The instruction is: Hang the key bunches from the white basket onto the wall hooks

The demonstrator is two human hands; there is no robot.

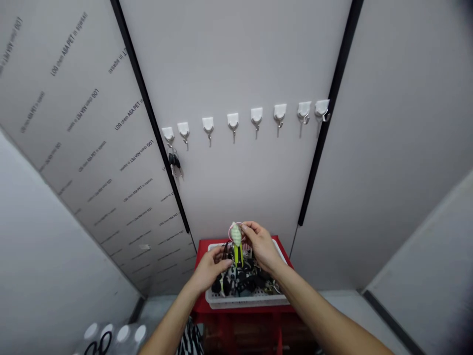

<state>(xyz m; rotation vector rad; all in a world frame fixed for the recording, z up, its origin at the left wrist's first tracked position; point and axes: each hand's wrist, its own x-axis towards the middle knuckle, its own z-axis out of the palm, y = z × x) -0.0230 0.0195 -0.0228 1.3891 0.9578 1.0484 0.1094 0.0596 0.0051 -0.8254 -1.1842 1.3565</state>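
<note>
My right hand (263, 249) pinches a keychain by its thin pink ring, above a white basket (251, 301). From the ring hang a pale green, ridged charm (236, 235) and a yellow-and-black piece (239, 256). My left hand (210, 268) is just left of the hanging piece, thumb and fingers apart, over the basket's left side. Inside the basket lies a jumble of mostly dark keys and key fobs (246, 282), partly hidden by my hands. A bunch of keys (174, 160) hangs from the leftmost wall hook (168, 135).
Several white-backed metal hooks, one of them a middle hook (233, 121), run in a row across the pale wall panel. Black vertical strips (150, 113) flank the panel. The basket stands on a red stand (244, 309). Clear bottles with white caps (122, 333) are at lower left.
</note>
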